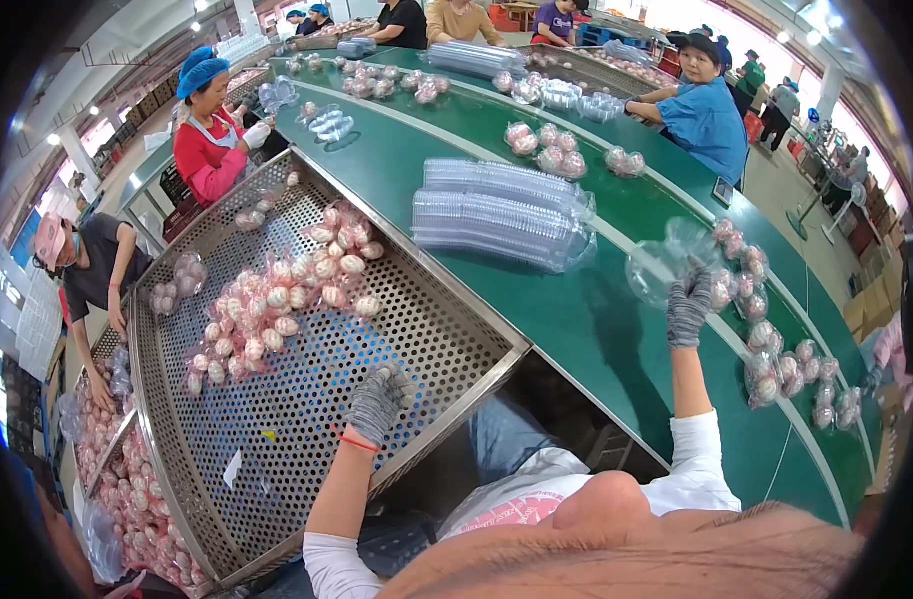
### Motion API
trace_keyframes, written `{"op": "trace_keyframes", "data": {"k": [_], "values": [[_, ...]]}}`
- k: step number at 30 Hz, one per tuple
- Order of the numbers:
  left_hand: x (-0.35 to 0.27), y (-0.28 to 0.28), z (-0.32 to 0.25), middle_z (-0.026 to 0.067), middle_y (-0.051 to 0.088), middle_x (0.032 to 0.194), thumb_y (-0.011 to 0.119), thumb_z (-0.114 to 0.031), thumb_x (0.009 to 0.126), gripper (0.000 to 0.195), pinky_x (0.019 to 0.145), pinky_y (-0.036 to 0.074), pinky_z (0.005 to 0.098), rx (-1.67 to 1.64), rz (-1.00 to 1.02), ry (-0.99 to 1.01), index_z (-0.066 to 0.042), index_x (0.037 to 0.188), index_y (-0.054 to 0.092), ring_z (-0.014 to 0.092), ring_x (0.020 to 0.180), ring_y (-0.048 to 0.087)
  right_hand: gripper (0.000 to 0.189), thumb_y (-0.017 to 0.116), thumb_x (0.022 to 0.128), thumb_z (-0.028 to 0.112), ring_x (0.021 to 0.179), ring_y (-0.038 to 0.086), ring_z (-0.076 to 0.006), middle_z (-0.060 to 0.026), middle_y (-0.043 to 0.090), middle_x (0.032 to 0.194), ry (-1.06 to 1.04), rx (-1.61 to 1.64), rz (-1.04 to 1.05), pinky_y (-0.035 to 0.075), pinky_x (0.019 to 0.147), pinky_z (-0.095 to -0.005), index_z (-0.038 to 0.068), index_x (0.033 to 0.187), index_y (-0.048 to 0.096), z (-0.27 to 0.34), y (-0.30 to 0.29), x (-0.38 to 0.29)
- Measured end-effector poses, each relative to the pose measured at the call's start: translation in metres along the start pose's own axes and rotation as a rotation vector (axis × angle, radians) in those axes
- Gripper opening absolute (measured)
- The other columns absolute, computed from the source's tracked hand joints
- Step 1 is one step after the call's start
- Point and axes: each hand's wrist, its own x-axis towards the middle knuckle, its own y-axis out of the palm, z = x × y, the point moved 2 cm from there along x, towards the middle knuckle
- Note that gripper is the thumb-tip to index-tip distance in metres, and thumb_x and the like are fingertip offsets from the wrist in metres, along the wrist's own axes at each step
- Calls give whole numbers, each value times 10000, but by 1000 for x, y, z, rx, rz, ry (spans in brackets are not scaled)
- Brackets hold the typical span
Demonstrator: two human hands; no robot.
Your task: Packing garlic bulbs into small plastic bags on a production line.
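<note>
My right hand [688, 311], in a grey knitted glove, grips a clear plastic clamshell container [651, 273] above the green conveyor belt. Over the perforated metal tray [441, 322] hovers my left hand [380, 403], gloved alike, with its fingers curled; whether anything is in them I cannot tell. Farther up the tray lies a heap of white egg-shaped items in pink-printed film [276, 299]. Two nested stacks of clear clamshells [494, 224] lie on the green surface between my hands. Filled clamshells [763, 374] stand on the belt right of my right hand.
More filled packs [550, 150] sit along the curved belt. A scrap of white paper [232, 469] lies in the tray. Co-workers stand at left and across the belt, one in a blue shirt [699, 123]. A phone [723, 191] rests at the far edge.
</note>
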Motion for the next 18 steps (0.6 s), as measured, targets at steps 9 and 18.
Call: {"op": "trace_keyframes", "data": {"k": [9, 18], "values": [[-7, 13, -17, 100, 590, 823, 513, -232, 817, 243, 531, 486, 241, 55, 369, 386, -19, 928, 551, 186, 685, 589, 394, 408, 732, 11, 906, 528, -257, -127, 562, 945, -941, 39, 719, 443, 765, -354, 50, 1124, 432, 224, 163, -113], [21, -35, -24, 25, 586, 837, 381, -290, 865, 251, 469, 428, 252, -80, -24, 155, -110, 971, 520, 122, 647, 533, 613, 619, 703, 286, 979, 476, -257, -122, 500, 1050, -338, 555, 1544, 380, 855, -371, 97, 1223, 354, 184, 299, -237]]}}
